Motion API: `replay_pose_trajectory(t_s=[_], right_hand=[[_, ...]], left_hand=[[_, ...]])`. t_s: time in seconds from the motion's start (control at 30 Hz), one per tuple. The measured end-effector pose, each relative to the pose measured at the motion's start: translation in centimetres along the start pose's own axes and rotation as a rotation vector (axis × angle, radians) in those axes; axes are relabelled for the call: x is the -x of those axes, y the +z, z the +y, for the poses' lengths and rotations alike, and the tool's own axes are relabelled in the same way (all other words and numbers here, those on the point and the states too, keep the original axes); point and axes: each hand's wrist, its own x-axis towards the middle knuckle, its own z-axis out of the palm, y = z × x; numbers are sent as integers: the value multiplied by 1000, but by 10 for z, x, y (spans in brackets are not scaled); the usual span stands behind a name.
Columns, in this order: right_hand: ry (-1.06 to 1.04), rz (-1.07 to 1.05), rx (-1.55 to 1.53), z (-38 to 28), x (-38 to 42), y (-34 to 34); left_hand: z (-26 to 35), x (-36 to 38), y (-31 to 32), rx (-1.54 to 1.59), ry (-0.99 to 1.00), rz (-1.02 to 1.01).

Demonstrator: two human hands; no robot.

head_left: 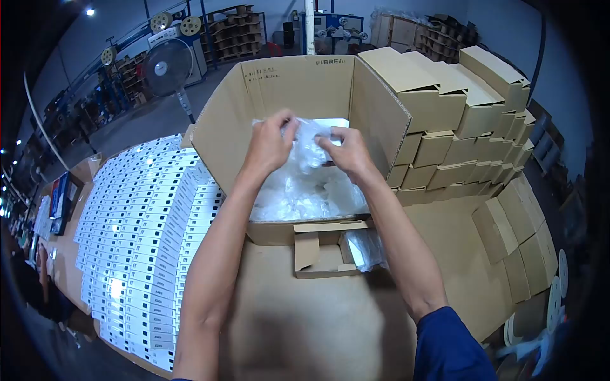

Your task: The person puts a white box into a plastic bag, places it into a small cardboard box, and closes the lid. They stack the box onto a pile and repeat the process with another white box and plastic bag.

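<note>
Inside the large open carton, my left hand and my right hand grip a crumpled clear plastic bag between them. Both sets of fingers are closed on the thin plastic, and its contents cannot be made out. Beneath the hands lies a heap of similar clear plastic bags. Something flat and white shows behind the bag. In front of the carton sits a small open cardboard box, with a plastic-wrapped packet at its right end, partly behind my right forearm.
Rows of white plastic cases fill the table at left. Small brown boxes are stacked at right, with several more boxes nearer the right edge. A fan stands beyond the carton. Part of another person appears at far left.
</note>
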Motion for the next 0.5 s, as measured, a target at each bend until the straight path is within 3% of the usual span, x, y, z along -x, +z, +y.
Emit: replay_pose_trajectory(t_s=[0.1,0.23,0.27,0.37,0.5], right_hand=[[-126,37,529,-3,-7,-1],[-351,267,727,-3,-7,4],[-257,198,700,-5,-8,-4],[-60,75,-15,-26,-4,-4],[-246,165,122,-38,-14,-1]], left_hand=[[-10,-17,-6,-93,-63,195],[-16,-29,-2,-79,-7,337],[-15,-30,-2,-84,2,358],[-15,-33,0,57,65,356],[-2,-29,4,220,23,189]])
